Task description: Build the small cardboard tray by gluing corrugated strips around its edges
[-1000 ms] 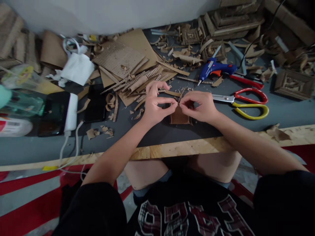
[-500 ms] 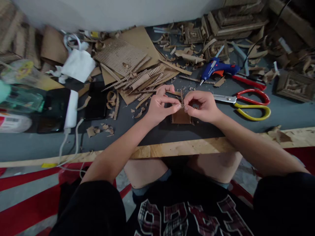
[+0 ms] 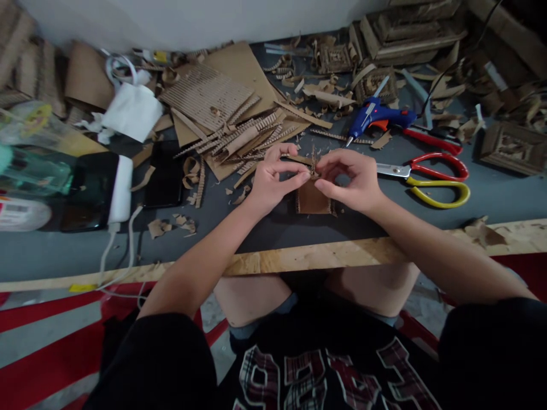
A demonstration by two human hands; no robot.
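Note:
Between my fingertips stands a thin corrugated cardboard strip [image 3: 313, 155], partly hidden by my hands. My left hand [image 3: 276, 181] pinches its lower end with thumb and forefinger, the other fingers curled above. From the other side my right hand [image 3: 351, 177] closes on the same strip, its thumb slightly below the forefinger. Just beneath the fingertips a small brown cardboard piece [image 3: 314, 203] with ridged side edges lies on the dark table. Its far part is covered by my hands.
Right of my hands lie scissors [image 3: 436, 175] with red and yellow handles, a blue glue gun [image 3: 371, 118] and red-handled pliers [image 3: 436, 140]. Corrugated sheets [image 3: 209, 99] and strips pile up behind. A black phone [image 3: 164, 176] and white roll [image 3: 134, 111] are at left.
My right thumb and forefinger have parted a little and shifted slightly on the strip. My left hand keeps its pinch. The view has moved slightly.

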